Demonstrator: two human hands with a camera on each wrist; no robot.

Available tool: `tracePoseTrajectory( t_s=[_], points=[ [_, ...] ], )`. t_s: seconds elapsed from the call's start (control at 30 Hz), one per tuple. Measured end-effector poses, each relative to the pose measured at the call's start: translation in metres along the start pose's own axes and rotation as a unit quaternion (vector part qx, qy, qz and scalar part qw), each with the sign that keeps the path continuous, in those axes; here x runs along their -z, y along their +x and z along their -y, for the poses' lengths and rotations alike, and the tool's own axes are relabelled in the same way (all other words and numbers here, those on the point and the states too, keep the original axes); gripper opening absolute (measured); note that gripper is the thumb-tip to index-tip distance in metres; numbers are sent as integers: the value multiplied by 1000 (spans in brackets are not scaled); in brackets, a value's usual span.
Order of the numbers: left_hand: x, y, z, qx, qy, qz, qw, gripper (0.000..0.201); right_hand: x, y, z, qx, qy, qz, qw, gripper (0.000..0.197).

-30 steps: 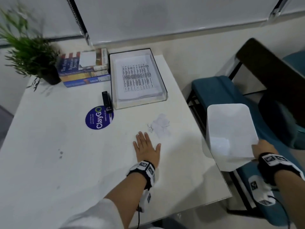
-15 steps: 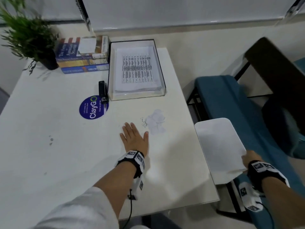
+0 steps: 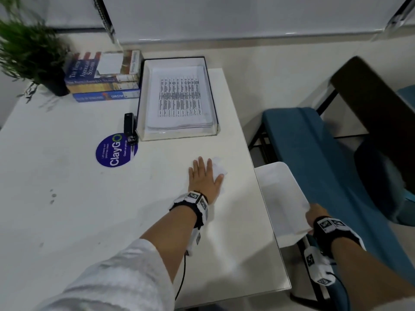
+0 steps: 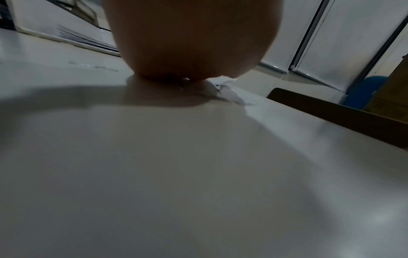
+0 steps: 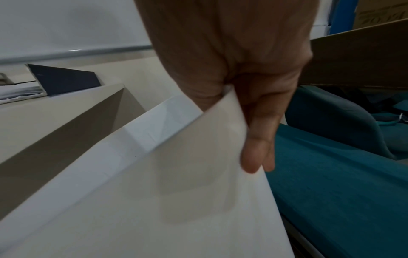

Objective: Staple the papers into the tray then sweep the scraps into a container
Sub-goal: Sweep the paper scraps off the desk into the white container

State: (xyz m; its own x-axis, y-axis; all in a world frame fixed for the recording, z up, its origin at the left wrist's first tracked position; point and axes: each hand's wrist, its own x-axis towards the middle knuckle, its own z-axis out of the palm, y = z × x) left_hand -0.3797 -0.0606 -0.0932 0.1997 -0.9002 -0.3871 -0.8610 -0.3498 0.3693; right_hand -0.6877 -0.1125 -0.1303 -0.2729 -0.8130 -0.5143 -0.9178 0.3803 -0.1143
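Note:
My left hand (image 3: 205,176) lies flat on the white table (image 3: 89,209), fingers straight, pressing on the white paper scraps (image 3: 219,168) near the right edge; the scraps (image 4: 223,90) poke out beside the palm (image 4: 189,40) in the left wrist view. My right hand (image 3: 314,215) grips the near rim of a white container (image 3: 280,198), held just below the table's right edge. Its fingers (image 5: 258,131) curl round the container wall (image 5: 176,183). A clear tray (image 3: 179,134) at the back holds the stapled papers (image 3: 179,99). A black stapler (image 3: 130,127) lies left of the tray.
A stack of books (image 3: 103,77) and a potted plant (image 3: 31,55) stand at the back left. A round blue ClayGo sticker (image 3: 115,151) is on the table. A teal bench (image 3: 325,164) and a dark chair (image 3: 379,104) stand to the right of the table.
My left hand has slid right onto the scraps, pushing them toward the table's edge. The right hand has brought the container in against that edge and lowered it.

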Motion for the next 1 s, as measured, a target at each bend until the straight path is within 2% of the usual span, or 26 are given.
tracePoseTrajectory(
  t_s=[0.07, 0.13, 0.2, 0.27, 0.5, 0.6, 0.7, 0.8, 0.93, 1.0],
  points=[
    [-4, -11, 3, -4, -26, -21, 999, 66, 1, 1, 6, 5, -3, 2, 1000, 29],
    [-7, -24, 13, 71, -40, -71, 994, 68, 2, 1, 11, 5, 1, 8, 1000, 31],
    [-12, -36, 21, 151, -42, -81, 984, 71, 1, -1, 16, 1, -1, 24, 1000, 35],
    [-16, -39, 22, 171, -32, -71, 982, 72, 0, -2, 20, -2, -3, 41, 999, 37],
    [-13, 4, -14, 82, -14, -46, 995, 70, -3, 1, 25, -2, -5, 47, 999, 39],
    [-21, 12, -30, 40, -4, -38, 998, 81, -5, 3, 25, 2, -4, 53, 999, 37],
    [-29, 14, -47, 16, 2, -36, 999, 83, -5, 3, 26, 14, 20, 42, 999, 36],
    [-36, 7, -65, -10, -1, -28, 1000, 108, -5, 2, 28, 9, 42, 66, 997, 38],
    [-54, -3, -93, -37, -14, -24, 999, 123, -3, -1, 32, 9, 69, 81, 994, 38],
    [-62, -8, -116, -60, -32, -10, 998, 121, -2, -3, 34, 11, 76, 71, 995, 37]
  ],
)
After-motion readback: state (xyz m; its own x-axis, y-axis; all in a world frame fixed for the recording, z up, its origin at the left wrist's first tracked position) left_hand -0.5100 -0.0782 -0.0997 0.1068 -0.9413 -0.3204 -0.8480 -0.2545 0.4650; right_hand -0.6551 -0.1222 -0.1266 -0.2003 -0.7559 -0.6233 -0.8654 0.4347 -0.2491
